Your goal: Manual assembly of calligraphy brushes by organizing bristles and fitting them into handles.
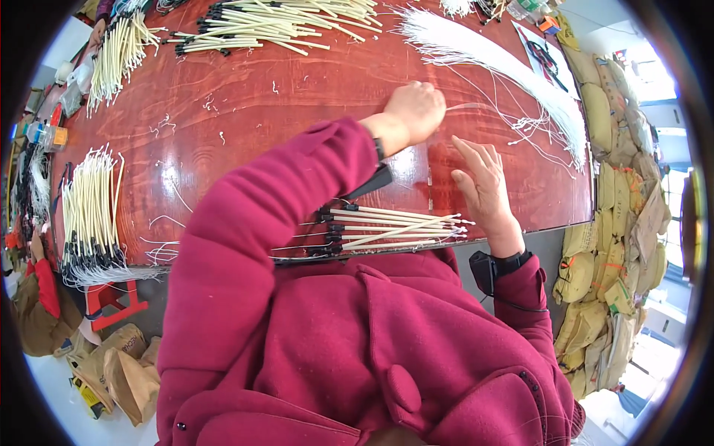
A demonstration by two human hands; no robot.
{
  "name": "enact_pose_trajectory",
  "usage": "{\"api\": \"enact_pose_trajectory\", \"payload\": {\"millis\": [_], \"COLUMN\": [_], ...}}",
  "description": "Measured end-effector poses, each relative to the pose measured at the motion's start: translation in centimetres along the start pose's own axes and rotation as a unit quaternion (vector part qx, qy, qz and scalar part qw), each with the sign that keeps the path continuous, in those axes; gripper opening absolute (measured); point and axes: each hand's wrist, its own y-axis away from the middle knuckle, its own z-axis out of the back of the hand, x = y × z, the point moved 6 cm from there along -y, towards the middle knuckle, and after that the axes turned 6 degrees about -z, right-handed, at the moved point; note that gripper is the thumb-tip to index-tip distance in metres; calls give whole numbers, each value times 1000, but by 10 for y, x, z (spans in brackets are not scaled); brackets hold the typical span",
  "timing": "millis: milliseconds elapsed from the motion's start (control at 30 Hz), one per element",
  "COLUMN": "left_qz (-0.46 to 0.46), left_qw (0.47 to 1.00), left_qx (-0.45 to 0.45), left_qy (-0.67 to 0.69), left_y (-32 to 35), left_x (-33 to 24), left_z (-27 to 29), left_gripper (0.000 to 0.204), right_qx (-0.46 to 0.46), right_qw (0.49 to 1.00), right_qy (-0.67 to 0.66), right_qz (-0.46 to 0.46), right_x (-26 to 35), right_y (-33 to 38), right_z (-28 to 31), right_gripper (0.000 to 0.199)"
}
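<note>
1. Head view: at the near edge of the red table [260,126] lies a small row of cream rods [401,231], black ends leftward, with white strings.
2. Low on the left, brown paper bags [130,386] stand on the floor; their contents are hidden.
3. A thick bundle of similar rods [93,197] lies near the table's left edge.
4. Just beyond the small row, the right hand [483,178] has its grip open, fingers extended, thumb apart, holding nothing.
5. Farther in, the left hand [416,110] has its grip closed in a fist around a pale strand [468,105], which trails right.
6. Bulging tan sacks [587,282] are stacked beyond the table's right side, what fills them unseen.
7. A long sheaf of white strands [513,63] spreads over the far right of the table.
8. At the left side lies a clear plastic bottle [53,137], contents unclear.
9. Farthest are a heap of cream rods [275,22] and another clear bottle [524,8], its contents too small to tell.
</note>
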Motion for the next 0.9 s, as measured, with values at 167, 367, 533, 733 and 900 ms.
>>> {"api": "enact_pose_trajectory", "payload": {"millis": [167,367,533,733,900], "left_qz": [50,125,147,221,186], "left_qw": [998,987,982,969,974], "left_qx": [28,59,51,111,109], "left_qy": [-4,-79,-108,3,-74], "left_y": [109,217,245,251,179], "left_x": [41,48,46,65,125], "left_z": [50,101,110,114,167], "left_gripper": [9,7,6,22,45], "right_qx": [-2,-11,48,112,125], "right_qw": [1000,999,996,989,988], "right_qy": [2,24,62,63,49], "right_qz": [6,23,49,73,77], "right_x": [-4,3,11,14,14], "right_y": [-6,-18,-21,-17,-21], "right_z": [-15,-29,-44,-47,-46], "right_gripper": [54,62,67,72,74]}}
